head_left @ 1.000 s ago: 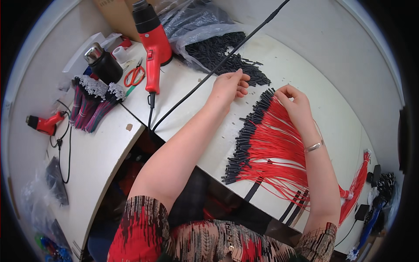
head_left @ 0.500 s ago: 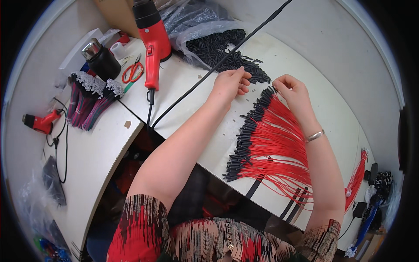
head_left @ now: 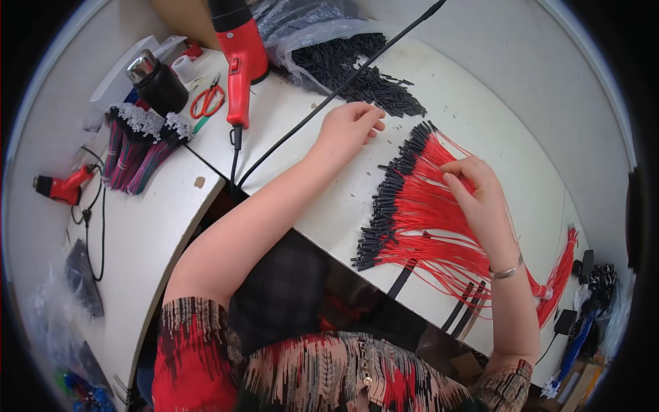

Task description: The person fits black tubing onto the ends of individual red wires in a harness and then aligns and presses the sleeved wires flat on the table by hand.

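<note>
Red wires [head_left: 439,206] lie fanned out on the table, their left ends fitted with short black sleeves [head_left: 388,199]. Over the wires hovers my right hand [head_left: 480,192], a silver bracelet on its wrist. Its fingers are curved, with a small gap between thumb and forefinger and no wire visible in it. My left hand [head_left: 350,127] is bent with thumb and fingertips together, left of the sleeved ends and just below a pile of loose black tubes [head_left: 398,99]. Anything between those fingertips is too small or hidden to make out.
A red heat gun [head_left: 240,75] stands upright behind my left arm. A black rod-like cable [head_left: 343,86] slants across the table. Orange-handled scissors [head_left: 207,99], bundled dark wires [head_left: 141,151] and another red heat gun [head_left: 68,187] are leftward. Tied red wires [head_left: 561,275] lie at right.
My right hand has come down and toward me from the top sleeved ends to over the red wires. My left hand has drawn slightly left, away from the loose tubes.
</note>
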